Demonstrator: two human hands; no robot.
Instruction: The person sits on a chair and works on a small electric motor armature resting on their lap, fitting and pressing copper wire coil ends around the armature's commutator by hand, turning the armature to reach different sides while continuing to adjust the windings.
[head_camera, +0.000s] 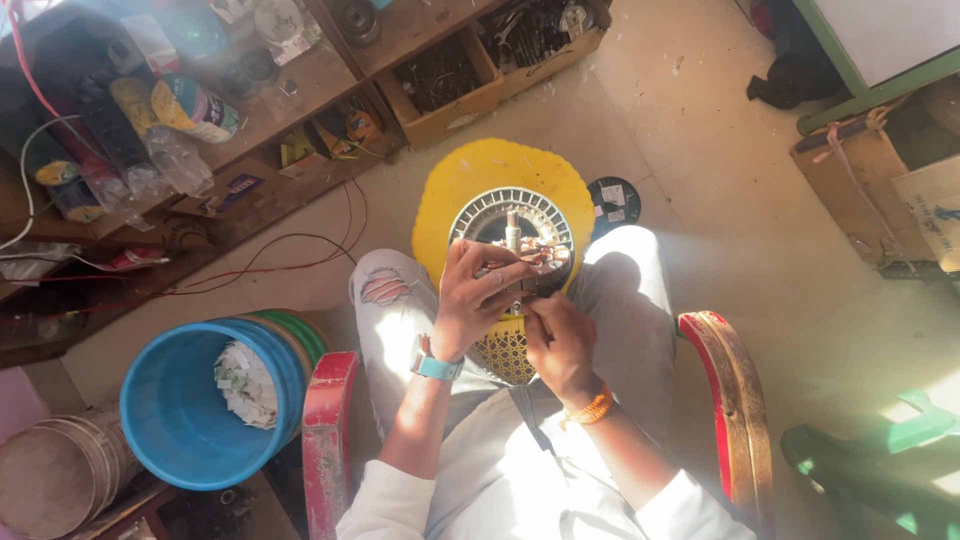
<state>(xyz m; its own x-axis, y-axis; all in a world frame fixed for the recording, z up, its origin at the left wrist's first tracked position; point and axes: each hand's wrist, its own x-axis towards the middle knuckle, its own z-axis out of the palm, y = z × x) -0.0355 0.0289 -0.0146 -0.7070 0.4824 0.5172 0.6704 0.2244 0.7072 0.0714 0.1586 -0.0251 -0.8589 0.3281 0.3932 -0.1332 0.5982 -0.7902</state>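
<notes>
Head view, person seated in a chair with red armrests (328, 430), knees apart over a pale floor.

Motor stator (512, 235): round, pale slotted ring with a central shaft, copper windings visible on the near side. It sits above a yellow round stool (455, 185), between the knees, just in front of the lap.

Left hand (475, 295): blue wristband; fingers curled over the near edge of the stator, grip closed on its rim and windings.

Right hand (560, 340): orange bead bracelet; fingers pinched together just below the stator, touching the left hand's fingers. Grip is nearly closed, possibly on a thin wire or small tool; too small to tell.

Surroundings: blue bucket (185, 405) holding paper scraps stands left of the chair. Wooden shelf (300, 90) with bottles and boxes of parts along the top. Red wire (280, 265) trails across the floor.
</notes>
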